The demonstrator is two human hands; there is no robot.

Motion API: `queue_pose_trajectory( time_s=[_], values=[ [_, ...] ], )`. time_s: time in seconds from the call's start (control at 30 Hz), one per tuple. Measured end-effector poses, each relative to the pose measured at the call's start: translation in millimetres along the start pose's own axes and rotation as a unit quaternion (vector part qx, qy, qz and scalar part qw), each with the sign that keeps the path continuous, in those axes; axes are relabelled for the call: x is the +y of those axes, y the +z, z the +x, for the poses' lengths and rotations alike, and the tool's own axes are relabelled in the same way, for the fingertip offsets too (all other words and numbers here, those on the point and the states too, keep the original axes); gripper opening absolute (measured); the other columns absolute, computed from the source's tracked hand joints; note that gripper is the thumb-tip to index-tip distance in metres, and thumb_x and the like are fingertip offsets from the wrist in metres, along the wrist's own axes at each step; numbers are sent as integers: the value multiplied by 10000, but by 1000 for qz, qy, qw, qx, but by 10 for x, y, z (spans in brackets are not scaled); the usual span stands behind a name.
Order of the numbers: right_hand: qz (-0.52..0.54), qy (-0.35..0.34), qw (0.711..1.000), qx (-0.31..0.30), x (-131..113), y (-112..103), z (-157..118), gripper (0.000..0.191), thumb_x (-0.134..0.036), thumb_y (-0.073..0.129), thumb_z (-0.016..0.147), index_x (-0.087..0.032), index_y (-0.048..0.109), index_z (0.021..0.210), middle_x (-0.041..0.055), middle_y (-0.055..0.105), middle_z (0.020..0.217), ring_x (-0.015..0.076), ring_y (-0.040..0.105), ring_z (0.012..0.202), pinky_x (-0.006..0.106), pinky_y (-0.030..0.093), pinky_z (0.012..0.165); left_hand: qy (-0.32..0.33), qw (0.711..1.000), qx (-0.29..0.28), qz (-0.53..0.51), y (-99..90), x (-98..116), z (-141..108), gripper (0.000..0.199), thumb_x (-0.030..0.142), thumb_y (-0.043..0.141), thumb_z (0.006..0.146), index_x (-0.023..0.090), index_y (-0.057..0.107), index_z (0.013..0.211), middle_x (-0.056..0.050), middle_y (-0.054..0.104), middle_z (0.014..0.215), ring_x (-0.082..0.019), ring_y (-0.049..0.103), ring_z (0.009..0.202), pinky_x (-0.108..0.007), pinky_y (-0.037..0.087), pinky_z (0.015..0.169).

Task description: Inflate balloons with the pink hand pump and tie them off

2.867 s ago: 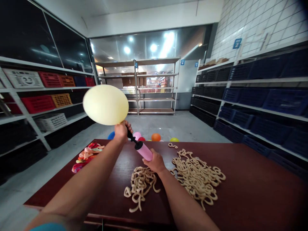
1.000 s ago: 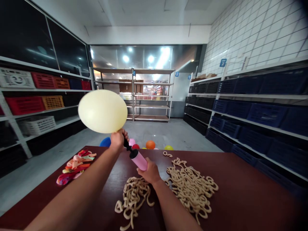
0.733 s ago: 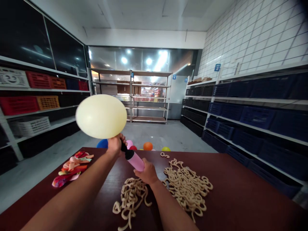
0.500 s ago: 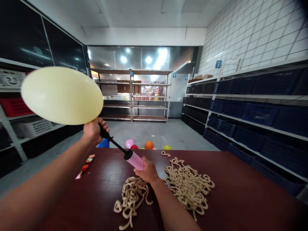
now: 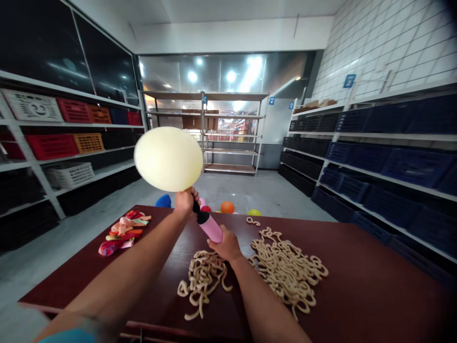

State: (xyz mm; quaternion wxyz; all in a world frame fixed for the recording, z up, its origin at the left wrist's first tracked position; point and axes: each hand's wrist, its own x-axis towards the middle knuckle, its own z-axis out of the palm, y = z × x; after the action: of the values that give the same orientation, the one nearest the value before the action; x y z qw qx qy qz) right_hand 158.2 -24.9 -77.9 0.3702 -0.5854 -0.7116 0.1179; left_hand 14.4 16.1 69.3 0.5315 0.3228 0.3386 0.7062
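Observation:
A large pale yellow balloon (image 5: pixel 168 158) sits above my left hand (image 5: pixel 185 201), whose fingers wrap round the black handle of a hand pump and the balloon's neck. The pump's pink barrel (image 5: pixel 211 228) slants down to the right, its black cap close under the handle. My right hand (image 5: pixel 226 244) is closed round the barrel's lower end. Below the pump lies a small heap of beige curled pieces (image 5: pixel 202 276); a larger heap (image 5: pixel 289 267) spreads to the right of my right hand.
Uninflated balloons (image 5: pixel 124 228) lie on the left of the dark red table (image 5: pixel 357 276). Inflated balloons, among them an orange one (image 5: pixel 227 207), rest on the floor beyond the far edge. Shelves with crates (image 5: pixel 367 162) line both sides; a rack (image 5: pixel 232 152) stands behind.
My left hand has moved right and down toward the barrel, pushing the pump rod in. The balloon has come along and looks smaller. The view has shifted, showing more of the left side.

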Motion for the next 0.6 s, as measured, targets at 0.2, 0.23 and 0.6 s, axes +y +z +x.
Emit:
queue_pose_trajectory(
  time_s=[0.2,0.23,0.6],
  values=[
    [-9,0,1000,-8,-9,-26,18,370,-419,695,620,-215,525,878,25,653,811,198,616,745,257,379,606,11,1000,12,1,-46,-61,-37,126,128,433,566,198,330,542,37,341,453,-86,343,360,-218,304,328],
    [-11,-4,1000,-7,-13,-31,21,368,-418,695,620,-215,523,875,22,651,810,195,614,745,255,377,608,17,1000,15,0,-60,14,-25,127,127,430,564,199,328,546,38,335,452,-86,340,360,-217,306,327],
    [-18,-6,1000,-5,-1,-23,31,363,-404,678,637,-214,529,908,25,648,818,194,609,749,263,381,626,98,994,36,-13,-155,1142,245,161,82,426,539,197,322,584,38,319,480,-82,316,361,-203,283,321]
  ],
)
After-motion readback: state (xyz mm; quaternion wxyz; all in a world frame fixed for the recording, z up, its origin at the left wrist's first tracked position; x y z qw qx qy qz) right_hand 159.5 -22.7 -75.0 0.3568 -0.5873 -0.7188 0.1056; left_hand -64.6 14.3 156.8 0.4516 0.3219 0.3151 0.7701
